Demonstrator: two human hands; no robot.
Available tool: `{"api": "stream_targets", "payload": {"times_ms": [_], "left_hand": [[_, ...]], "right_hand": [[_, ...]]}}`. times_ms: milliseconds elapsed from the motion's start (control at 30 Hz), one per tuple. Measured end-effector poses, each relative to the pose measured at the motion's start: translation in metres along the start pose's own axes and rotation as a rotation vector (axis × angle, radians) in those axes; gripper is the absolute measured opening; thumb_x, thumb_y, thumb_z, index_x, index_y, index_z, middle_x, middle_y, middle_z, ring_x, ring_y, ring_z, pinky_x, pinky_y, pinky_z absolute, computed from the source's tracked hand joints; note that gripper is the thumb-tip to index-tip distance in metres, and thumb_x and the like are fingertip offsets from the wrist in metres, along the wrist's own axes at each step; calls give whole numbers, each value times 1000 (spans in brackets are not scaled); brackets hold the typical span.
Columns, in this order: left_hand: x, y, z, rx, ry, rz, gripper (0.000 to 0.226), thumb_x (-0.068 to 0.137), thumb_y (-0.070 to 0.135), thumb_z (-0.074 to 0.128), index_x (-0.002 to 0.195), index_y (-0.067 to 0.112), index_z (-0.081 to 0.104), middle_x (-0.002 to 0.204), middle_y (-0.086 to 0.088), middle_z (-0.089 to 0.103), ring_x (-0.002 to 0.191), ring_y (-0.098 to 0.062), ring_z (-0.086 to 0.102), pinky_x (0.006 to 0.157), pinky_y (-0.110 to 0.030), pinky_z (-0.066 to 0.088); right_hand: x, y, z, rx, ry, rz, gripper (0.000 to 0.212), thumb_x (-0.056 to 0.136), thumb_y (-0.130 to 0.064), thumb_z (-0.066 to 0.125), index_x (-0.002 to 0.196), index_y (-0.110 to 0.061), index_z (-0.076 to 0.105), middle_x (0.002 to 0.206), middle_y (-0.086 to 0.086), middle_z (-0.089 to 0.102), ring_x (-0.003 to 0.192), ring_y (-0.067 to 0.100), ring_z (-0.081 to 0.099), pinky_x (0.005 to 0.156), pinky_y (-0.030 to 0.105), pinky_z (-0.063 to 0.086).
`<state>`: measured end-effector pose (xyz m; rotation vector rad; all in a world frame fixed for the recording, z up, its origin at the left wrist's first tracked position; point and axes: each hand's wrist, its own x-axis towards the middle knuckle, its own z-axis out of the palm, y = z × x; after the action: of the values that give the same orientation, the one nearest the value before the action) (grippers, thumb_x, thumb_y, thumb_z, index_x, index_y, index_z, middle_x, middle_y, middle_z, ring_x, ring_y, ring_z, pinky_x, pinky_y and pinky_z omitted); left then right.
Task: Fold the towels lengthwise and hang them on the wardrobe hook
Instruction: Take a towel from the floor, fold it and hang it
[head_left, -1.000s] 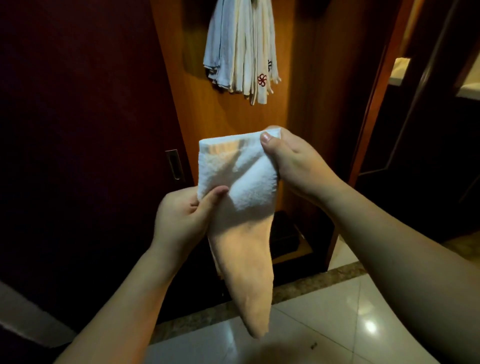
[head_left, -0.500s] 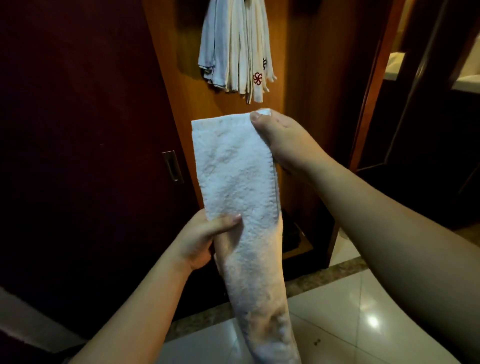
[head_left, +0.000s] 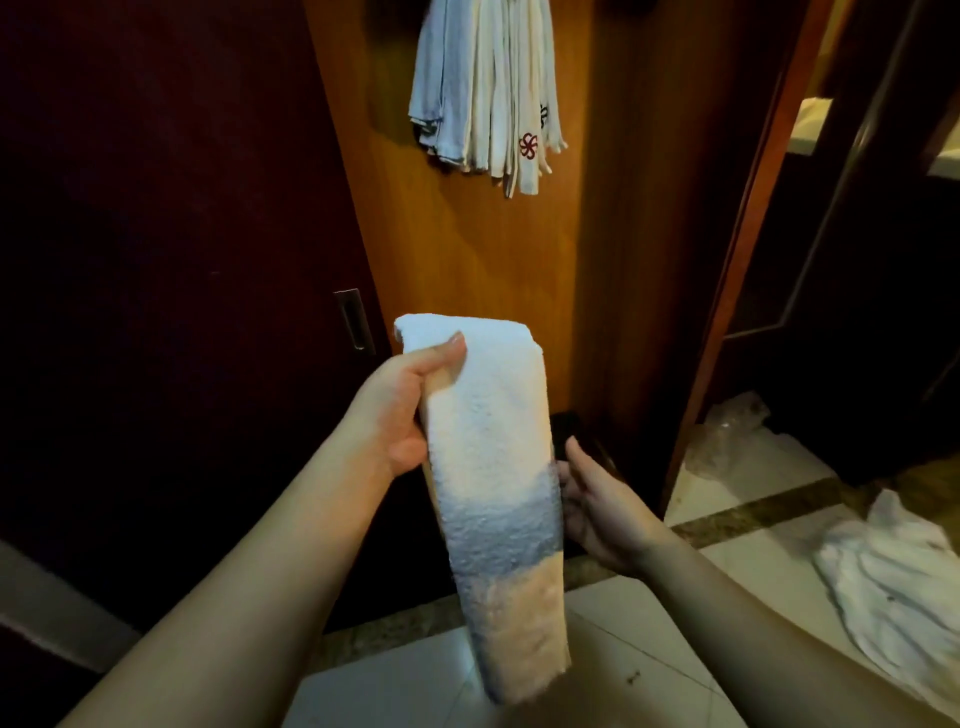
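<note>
White towel (head_left: 488, 457) in left hand (head_left: 400, 410), hung towels (head_left: 488, 104) above, crumpled towels (head_left: 893, 571) on floor

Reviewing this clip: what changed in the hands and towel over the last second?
The right hand let go of the towel's top corner and dropped beside its middle, open. The left hand moved up and now grips the towel near its folded top, so the towel hangs as a narrow strip. The hung towels stayed on the wardrobe.

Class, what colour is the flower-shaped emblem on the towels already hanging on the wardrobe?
Red, on a cream hanging towel; clearest in the head view.
</note>
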<state>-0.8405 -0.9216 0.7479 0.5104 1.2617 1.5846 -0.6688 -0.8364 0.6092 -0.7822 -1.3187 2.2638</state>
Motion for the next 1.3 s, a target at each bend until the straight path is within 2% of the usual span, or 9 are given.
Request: {"api": "stream_targets", "payload": {"times_ms": [67,133,300,533,700,867,1033,1167,1300], "left_hand": [[4,3,-1,-6,47,19,33,91,22,66,117,3,64,103,-14,75,94,-29,73,87,-45,55],[6,6,-3,-25,72,41,39,90,24,67,123,3,61,109,-15,74,99,-31,72,88,-47,55],[7,11,0,-28,73,69,41,92,23,64,128,4,57,111,-15,73,98,-31,73,81,-45,56],[9,13,3,0,87,80,45,89,26,68,126,4,58,110,-14,74,97,-30,73,84,-46,56],[12,14,4,33,107,92,43,86,28,73,121,6,60,105,-12,75,94,-28,74,89,-47,56],[18,19,4,26,121,88,44,86,27,74,122,6,59,106,-13,74,94,-29,74,88,-47,56],[28,28,2,23,47,10,41,92,24,66,128,5,58,108,-15,74,93,-32,74,71,-42,59],[34,32,5,102,-16,-56,24,97,22,60,109,3,64,99,-14,76,85,-28,74,79,-42,56],[44,37,5,158,-38,-67,23,97,23,60,110,4,61,98,-14,75,88,-28,74,78,-43,56]], "right_hand": [[-6,-2,6,-190,102,-134,34,100,-43,44,116,-22,65,106,3,70,95,17,66,87,33,49],[-10,-2,9,-331,180,-233,18,100,-32,54,118,-32,55,112,-5,68,101,14,67,83,28,52],[-21,-7,23,-389,182,-323,25,97,-24,61,115,-35,48,119,-8,62,92,-4,68,68,15,54],[-19,-13,28,-517,213,-347,15,95,-34,63,108,-30,56,104,-6,70,86,-1,69,73,18,54],[-19,-9,30,-562,252,-379,11,99,-40,52,104,-30,54,94,-1,71,83,9,69,78,35,56],[-16,-9,33,-468,304,-423,18,96,-43,54,108,-31,47,94,-3,68,82,7,67,70,29,53],[-7,-30,19,-102,-78,-64,87,55,-51,92,128,-17,59,118,9,71,104,23,71,85,35,57],[-11,-45,13,-211,-386,147,64,41,-45,99,96,-17,82,105,6,76,97,18,73,85,29,57],[-8,-50,18,-318,-342,158,72,62,-48,90,119,-10,68,123,11,70,116,25,65,107,41,46]]}}
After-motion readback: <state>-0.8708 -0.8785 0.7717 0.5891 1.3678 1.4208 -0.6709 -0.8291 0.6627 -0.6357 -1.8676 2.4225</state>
